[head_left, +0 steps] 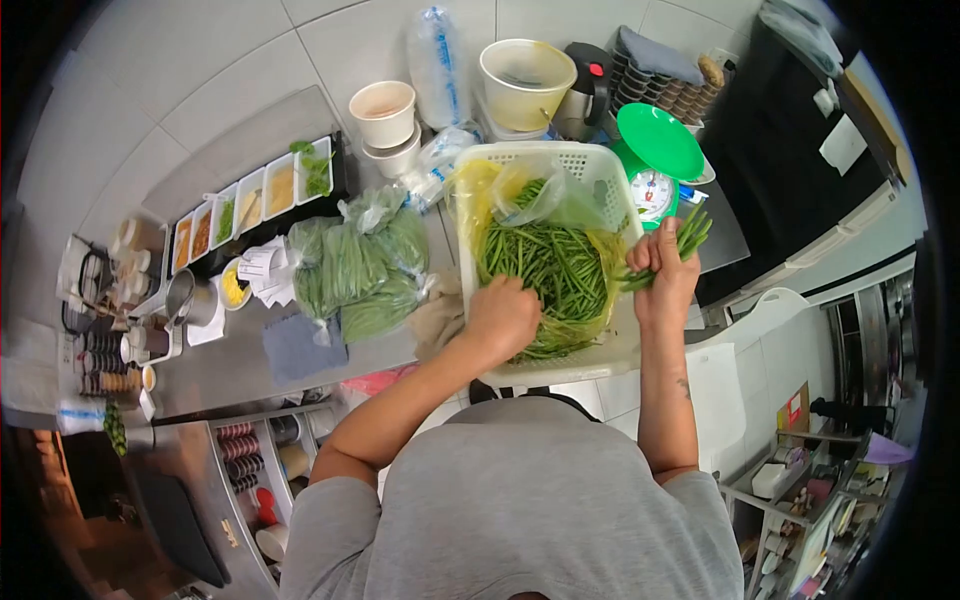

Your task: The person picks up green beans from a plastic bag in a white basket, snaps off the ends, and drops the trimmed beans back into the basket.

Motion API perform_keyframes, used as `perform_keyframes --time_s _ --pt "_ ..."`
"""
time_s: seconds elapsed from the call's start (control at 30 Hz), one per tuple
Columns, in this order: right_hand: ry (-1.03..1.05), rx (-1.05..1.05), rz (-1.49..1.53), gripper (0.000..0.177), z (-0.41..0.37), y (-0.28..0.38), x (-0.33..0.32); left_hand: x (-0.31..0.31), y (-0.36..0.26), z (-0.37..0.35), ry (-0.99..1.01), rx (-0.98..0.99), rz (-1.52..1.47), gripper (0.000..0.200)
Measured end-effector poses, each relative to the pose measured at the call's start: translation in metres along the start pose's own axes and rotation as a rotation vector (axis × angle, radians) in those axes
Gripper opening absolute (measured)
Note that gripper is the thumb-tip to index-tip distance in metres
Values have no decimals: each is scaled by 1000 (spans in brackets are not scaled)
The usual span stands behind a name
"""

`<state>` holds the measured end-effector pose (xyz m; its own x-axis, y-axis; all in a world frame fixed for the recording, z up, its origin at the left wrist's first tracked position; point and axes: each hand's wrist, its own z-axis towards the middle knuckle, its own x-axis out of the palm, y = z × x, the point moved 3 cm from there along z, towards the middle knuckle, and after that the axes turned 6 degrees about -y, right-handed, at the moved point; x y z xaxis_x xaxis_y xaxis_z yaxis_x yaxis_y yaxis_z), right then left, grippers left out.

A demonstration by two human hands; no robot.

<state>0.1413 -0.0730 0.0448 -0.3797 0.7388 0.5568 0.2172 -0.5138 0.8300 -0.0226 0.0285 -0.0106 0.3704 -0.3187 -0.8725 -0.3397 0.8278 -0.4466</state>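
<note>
In the head view a white plastic basket (463, 262), lined with a yellow plastic bag (478, 195), holds a heap of green beans (560, 265). My left hand (505, 316) is down at the heap's near left side, its fingers curled in on beans; the fingertips are partly hidden. Raised at the basket's right edge, my right hand (664, 278) grips a bunch of green beans (692, 232) that sticks out above and below the fist. A green kitchen scale (655, 196) with a round dial and a bare green pan stands just beyond that hand.
Left of the basket lie clear bags of green beans (350, 262), a blue cloth (304, 348) and a row of garnish containers (250, 198). Behind are white tubs (383, 112), a yellowish bucket (525, 88) and a kettle (585, 90). The steel counter (205, 380) ends in front of me.
</note>
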Motion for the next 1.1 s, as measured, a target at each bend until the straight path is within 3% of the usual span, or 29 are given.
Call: perform_keyframes --time_s 0.13,0.23,0.33,0.43,0.57,0.67,0.77,0.9,1.0,1.1 --pt "-6 116 -159 15 -2 -3 -17 -16 -2 23 -96 122 -12 23" --pt "42 127 -235 20 1 -13 -16 -6 -9 51 -111 438 85 26" --pt "62 82 -282 20 5 -17 -13 28 -4 72 -24 528 309 26" --pt "116 96 -298 20 8 -13 -16 37 5 76 -6 553 324 23" --pt "176 200 -228 20 10 -13 -32 10 5 69 14 424 286 20" --pt "394 370 -459 22 1 -14 -35 -15 10 59 -81 223 107 16" --pt "467 456 -588 22 -17 -20 -14 -30 8 47 -244 83 -116 13" --pt "295 432 -346 24 -14 -43 -2 -20 -6 26 -426 -30 -298 10" --pt "306 512 -534 25 3 -54 -8 -11 -23 14 -485 -79 -302 9" --pt "407 486 -401 24 2 -49 4 -4 -37 8 -485 -92 -257 11"
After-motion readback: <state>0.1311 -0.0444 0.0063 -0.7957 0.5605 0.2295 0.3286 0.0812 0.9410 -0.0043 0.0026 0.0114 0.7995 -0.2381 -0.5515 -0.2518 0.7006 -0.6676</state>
